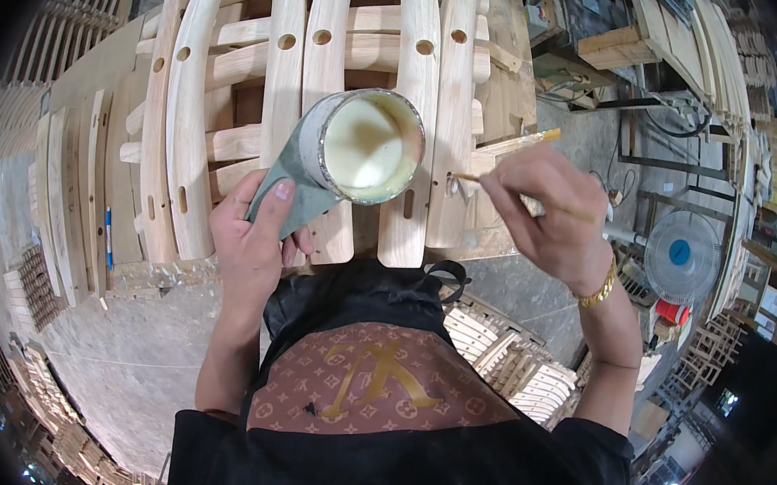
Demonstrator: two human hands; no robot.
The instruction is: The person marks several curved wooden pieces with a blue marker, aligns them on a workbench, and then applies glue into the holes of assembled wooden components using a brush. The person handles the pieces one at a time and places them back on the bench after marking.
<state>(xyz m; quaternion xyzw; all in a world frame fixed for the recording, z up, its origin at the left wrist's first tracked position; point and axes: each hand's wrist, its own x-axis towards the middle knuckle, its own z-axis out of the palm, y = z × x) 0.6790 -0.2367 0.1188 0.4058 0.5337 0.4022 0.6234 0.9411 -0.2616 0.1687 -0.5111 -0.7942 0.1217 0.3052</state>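
Observation:
My left hand (260, 221) is closed on a flat grey-green strip (300, 173), thumb on top. The strip runs to the side of a round white pot (329, 134), which holds a cream-coloured liquid (370, 143). My right hand (551, 202) pinches a thin wooden stick (467, 177); its tip is at a hole in the rightmost curved wooden slat (448, 211). What the tip touches is too small to tell. Several pale curved slats (283, 73) with round holes and slots lie side by side across other wooden pieces, under and beyond the pot.
Left of the slats lie long wooden strips (56, 173) and a blue pen (110, 234). Stacked wooden parts (526, 368) stand low at the right. A round fan (682, 257) and a metal frame (667, 164) are farther right.

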